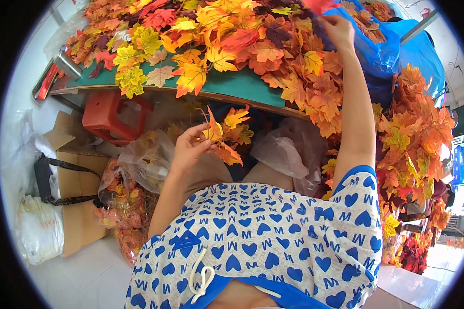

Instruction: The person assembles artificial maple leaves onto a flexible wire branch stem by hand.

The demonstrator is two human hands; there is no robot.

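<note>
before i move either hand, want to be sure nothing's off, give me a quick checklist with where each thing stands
1. Left fingers closed on the yellow-orange leaf sprig: ok.
2. Right fingers gripping the red leaf firmly: cannot tell; it is blurred and cut off at the top edge.
3. Front edge of the green tabletop free of overhanging leaves: not ok; several hang over it.
4. Red stool away from the left fingers: ok; it is farther left.

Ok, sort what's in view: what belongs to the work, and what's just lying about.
In the work: yellow-orange leaves in the left hand; red leaf in the right hand; leaf pile.

Apparently just lying about: red stool; cardboard box; white bag.
</note>
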